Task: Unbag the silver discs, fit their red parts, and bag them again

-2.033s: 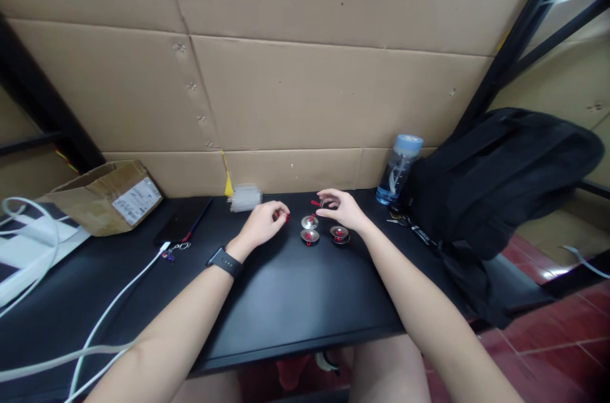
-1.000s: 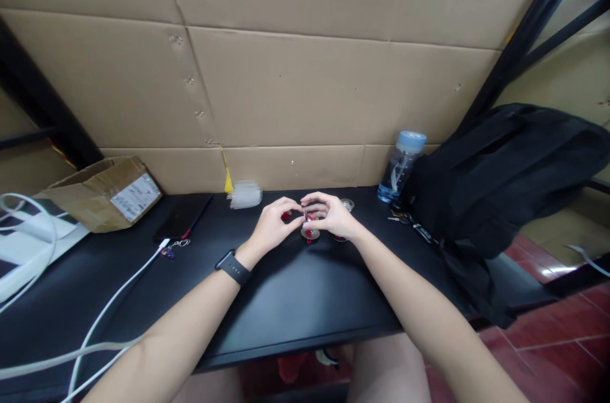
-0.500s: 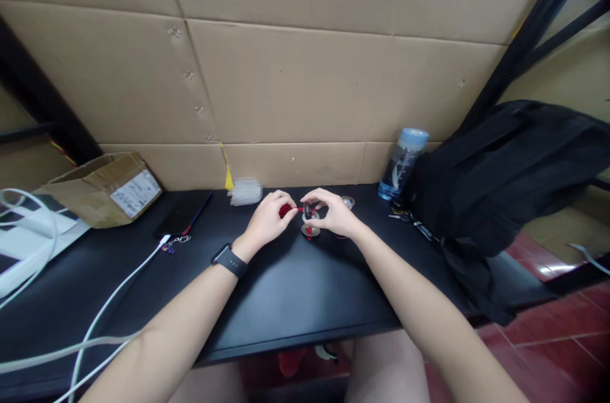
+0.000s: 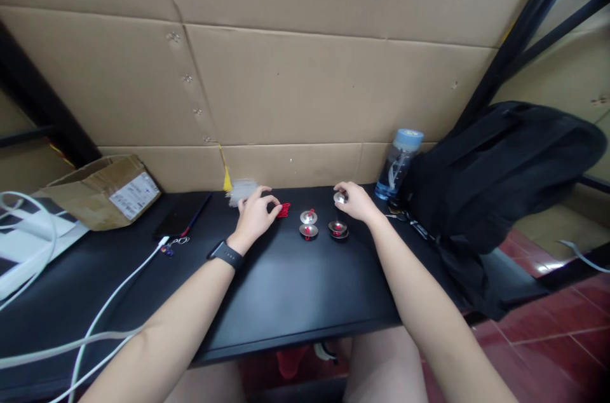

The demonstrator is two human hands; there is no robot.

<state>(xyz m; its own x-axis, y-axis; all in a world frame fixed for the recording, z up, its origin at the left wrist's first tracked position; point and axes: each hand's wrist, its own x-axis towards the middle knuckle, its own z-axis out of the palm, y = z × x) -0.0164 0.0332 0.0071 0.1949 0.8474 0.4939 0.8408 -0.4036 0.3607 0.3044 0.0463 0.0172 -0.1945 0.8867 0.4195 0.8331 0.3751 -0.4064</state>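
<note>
Black tabletop (image 4: 286,288) — both arms (image 4: 176,307) extended; left hand (image 4: 257,211) loosely spread beside red cords (image 4: 284,210), right hand (image 4: 354,198) curled around metal disc (image 4: 340,198), grip unclear — open room toward near edge (image 4: 295,337).

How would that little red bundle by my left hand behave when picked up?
The red bundle would probably sag, since it looks like thin, looped cord. It's likely light, being small beside your left hand.

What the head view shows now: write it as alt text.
A person's right-hand grip curls around a small metal disc at a black table, while the open left-hand grip is beside red cord. Other metal discs lie nearby.
</note>
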